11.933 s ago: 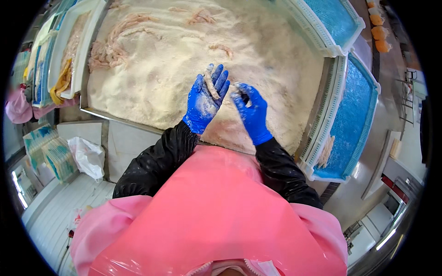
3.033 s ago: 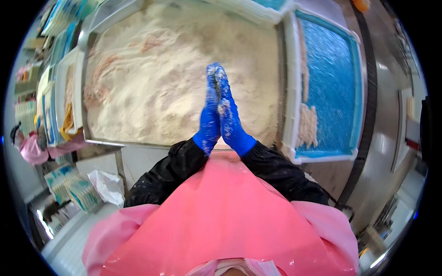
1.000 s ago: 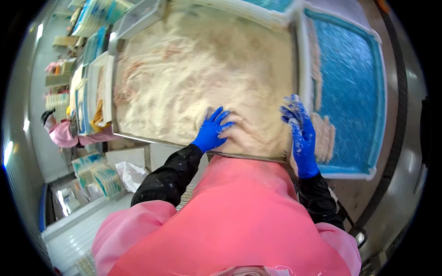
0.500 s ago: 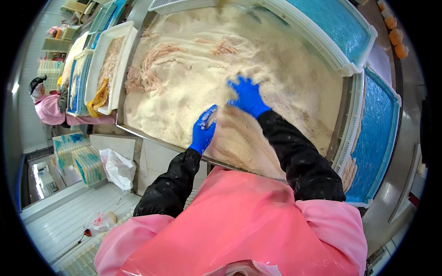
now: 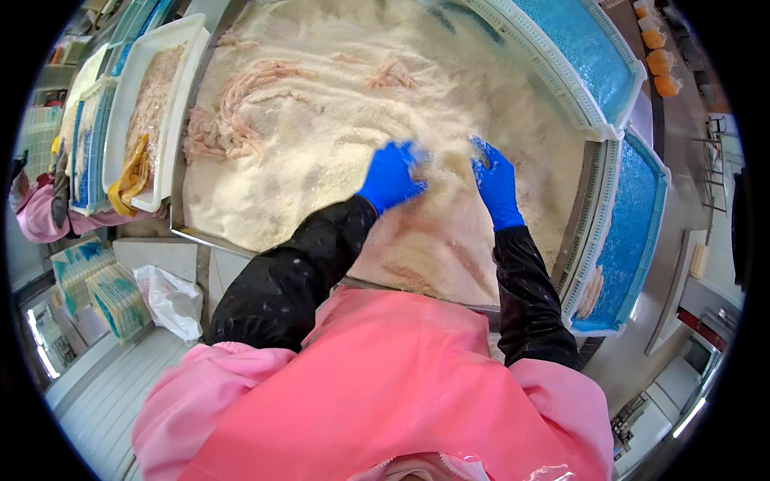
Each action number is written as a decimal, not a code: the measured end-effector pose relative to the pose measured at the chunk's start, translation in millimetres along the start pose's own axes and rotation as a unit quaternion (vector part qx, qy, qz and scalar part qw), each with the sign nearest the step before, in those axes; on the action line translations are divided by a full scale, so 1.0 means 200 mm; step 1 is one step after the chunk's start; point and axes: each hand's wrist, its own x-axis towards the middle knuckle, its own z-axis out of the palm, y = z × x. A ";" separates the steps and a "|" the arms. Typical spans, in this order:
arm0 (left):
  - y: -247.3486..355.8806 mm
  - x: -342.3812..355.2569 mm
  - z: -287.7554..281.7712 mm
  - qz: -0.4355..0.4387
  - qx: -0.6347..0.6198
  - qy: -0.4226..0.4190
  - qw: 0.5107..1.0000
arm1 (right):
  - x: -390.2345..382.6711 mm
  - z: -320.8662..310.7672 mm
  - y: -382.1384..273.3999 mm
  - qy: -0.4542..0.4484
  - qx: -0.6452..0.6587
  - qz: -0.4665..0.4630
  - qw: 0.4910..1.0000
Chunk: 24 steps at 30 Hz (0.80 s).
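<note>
A wide metal-edged tray is filled with pale, flour-like powder. My left hand, in a blue glove, is over the powder at the middle; its fingers are spread and partly blurred. Just right of it, my right hand in a matching glove is at the powder, fingers bent and thumb apart, with powder stuck to the tips. I see nothing held in either hand. Long pale pink strips lie in the powder on the left, and a small pink clump lies farther back. Pinkish patches show through the powder nearer me.
Blue-lined white crates stand along the right side, one holding pale strips. At left, a white tub of pinkish strips has a yellow-brown glove over its edge. A person in pink is at the far left.
My left hand has moved right and forward into the middle. My right hand has shifted right and slightly nearer, its fingers less spread. The whole view has shifted a little.
</note>
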 end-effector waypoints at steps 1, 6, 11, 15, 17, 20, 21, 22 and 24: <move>0.04 -0.03 0.02 0.047 -0.032 -0.017 0.998 | 0.04 0.00 0.00 0.018 -0.025 -0.021 0.999; 0.06 -0.28 -0.01 0.141 -0.036 -0.051 0.988 | 0.27 0.31 0.08 0.019 -0.149 -0.059 0.987; -0.11 -0.43 -0.13 -0.086 -0.165 0.097 0.978 | 0.32 0.49 -0.05 -0.072 -0.141 -0.017 0.987; -0.16 -0.51 -0.25 -0.101 -0.100 0.220 0.965 | 0.13 0.38 -0.15 -0.087 0.045 0.051 0.994; -0.14 -0.51 -0.25 -0.174 -0.292 0.188 0.921 | 0.03 0.31 -0.17 -0.097 0.081 0.139 0.982; -0.01 -0.49 -0.20 -0.286 -0.641 0.067 0.709 | -0.10 0.25 -0.26 -0.080 0.193 0.161 0.965; 0.04 -0.45 -0.17 -0.296 -0.723 0.041 0.623 | -0.14 0.25 -0.28 -0.038 0.085 0.114 0.989; 0.07 -0.42 -0.14 -0.300 -0.793 0.017 0.529 | -0.17 0.26 -0.34 -0.048 0.081 0.085 0.992; 0.08 -0.37 -0.04 -0.208 -0.921 -0.002 0.330 | -0.21 0.24 -0.50 -0.071 0.073 0.027 0.994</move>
